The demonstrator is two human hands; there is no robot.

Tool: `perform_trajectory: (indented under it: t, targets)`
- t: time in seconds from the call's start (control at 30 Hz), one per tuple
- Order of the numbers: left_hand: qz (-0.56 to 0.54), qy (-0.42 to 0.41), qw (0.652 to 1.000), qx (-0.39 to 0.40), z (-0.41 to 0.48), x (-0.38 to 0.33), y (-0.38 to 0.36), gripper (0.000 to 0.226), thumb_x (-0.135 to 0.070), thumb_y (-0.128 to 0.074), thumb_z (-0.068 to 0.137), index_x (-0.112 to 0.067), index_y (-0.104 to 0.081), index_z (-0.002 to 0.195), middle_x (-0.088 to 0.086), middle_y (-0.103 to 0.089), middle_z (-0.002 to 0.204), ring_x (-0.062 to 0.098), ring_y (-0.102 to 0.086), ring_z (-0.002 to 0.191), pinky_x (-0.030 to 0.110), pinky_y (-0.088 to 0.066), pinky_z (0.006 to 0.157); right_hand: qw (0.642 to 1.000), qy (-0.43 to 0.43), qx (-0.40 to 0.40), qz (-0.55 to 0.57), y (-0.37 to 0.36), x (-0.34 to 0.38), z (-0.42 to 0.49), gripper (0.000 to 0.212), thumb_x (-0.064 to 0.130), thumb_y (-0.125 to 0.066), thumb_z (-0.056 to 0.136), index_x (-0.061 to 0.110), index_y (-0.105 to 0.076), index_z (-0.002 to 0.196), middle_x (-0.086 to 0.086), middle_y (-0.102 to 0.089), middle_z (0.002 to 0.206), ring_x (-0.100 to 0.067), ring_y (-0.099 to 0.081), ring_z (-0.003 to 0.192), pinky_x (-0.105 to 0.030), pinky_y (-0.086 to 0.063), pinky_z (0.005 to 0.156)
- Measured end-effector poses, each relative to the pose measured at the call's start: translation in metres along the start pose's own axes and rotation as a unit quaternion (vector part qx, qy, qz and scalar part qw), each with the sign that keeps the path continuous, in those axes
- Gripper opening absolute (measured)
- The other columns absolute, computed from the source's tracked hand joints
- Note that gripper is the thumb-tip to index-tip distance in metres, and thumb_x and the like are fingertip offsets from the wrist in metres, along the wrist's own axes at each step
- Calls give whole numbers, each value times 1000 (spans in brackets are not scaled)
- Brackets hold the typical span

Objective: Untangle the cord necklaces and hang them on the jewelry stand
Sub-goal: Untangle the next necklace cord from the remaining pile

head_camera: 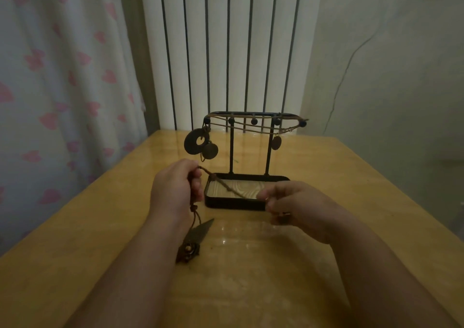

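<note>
At centre frame, left hand [175, 189] grips a cord necklace [226, 188] with curled fingers [196, 180], right hand [298, 206] pinches its other end; pendant [194, 236] hangs below, jewelry stand [231, 152] behind

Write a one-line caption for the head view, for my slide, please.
Left hand and right hand hold one cord necklace taut before the jewelry stand, where other necklaces hang.

We see a glossy wooden table [326, 177] under a matt black metal jewelry stand [232, 149] with its wood-grain tray [233, 189].
</note>
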State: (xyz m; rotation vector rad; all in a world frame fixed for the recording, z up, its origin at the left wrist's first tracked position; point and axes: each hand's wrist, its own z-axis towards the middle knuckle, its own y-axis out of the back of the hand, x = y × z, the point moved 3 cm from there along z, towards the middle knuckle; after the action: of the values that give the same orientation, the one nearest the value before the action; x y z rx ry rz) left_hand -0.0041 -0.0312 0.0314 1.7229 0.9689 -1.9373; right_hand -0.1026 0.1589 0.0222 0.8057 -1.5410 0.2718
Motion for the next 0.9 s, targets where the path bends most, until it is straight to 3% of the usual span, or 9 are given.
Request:
perform_trajectory:
  t: [0.1,0.23,0.37,0.47,0.5,0.63,0.77,0.83,0.9]
  targets:
    - [38,32,998,32,1,2,2,26,-22,-53,93,-13,-58,70,-1,-47,52,17,-45,54,35,-42,60,1000,18,4,13,-3,3,-2,30,-8,-54,91,12,-69,107,-14,-66,104,-24,-63,88,-36,-57,77]
    - [128,56,988,66,2,3,1,24,-18,-53,93,-12,-54,69,-2,-38,49,14,-33,49,30,-30,52,995,61,-67,34,-1,8,-3,22,1,-55,95,16,-70,102,-2,-74,86,-9,-65,68,-28,-50,62]
    - [195,60,975,85,13,3,1,22,-15,-56,91,-13,-54,68,-1,-40,54,12,-33,47,26,-27,48,989,88,-101,54,2,9,-3,20,4,-53,96,14,-70,99,0,-74,82,-10,-57,64,-26,-43,56]
    - [456,13,883,108,15,4,-5,12,-18,-57,93,-20,-65,84,-2,-56,74,11,-53,69,24,-39,59,988,97,-105,54,1,9,-3,20,2,-54,96,13,-71,98,-1,-73,81,-11,-56,64,-26,-43,56]
    - [485,-25,870,88,12,5,-7,12,-21,-57,93,-23,-68,90,-5,-60,84,8,-54,80,23,-39,61,988,101,-109,47,0,9,-3,20,3,-54,95,13,-72,97,0,-72,80,-11,-57,65,-26,-45,56]
    - [419,-140,892,91,-10,4,-12,14,-30,-57,95,-27,-70,101,-12,-64,100,0,-53,89,16,-36,63,983,125,-132,4,-3,13,-4,20,7,-59,94,18,-75,93,0,-68,84,-3,-58,63,-17,-50,56]
    - [334,-131,911,206,-19,12,-29,24,-47,-55,93,-31,-70,103,-15,-69,93,-1,-61,90,20,-45,73,979,149,-130,-43,-7,15,-5,15,12,-64,92,24,-71,95,1,-68,86,1,-62,63,-15,-52,57]
    - [330,-129,903,243,-21,19,-32,15,-44,-58,92,-37,-71,94,-20,-70,88,-6,-63,85,20,-46,73,978,154,-129,-48,-8,15,-5,12,13,-67,90,22,-69,96,1,-68,85,-1,-64,65,-16,-52,58]
    - [316,-111,907,256,-21,22,-32,13,-34,-59,95,-34,-69,87,-15,-70,82,-1,-65,80,26,-52,75,981,147,-123,-31,-8,14,-4,9,12,-67,88,17,-68,95,-1,-68,83,-3,-64,64,-18,-53,58]
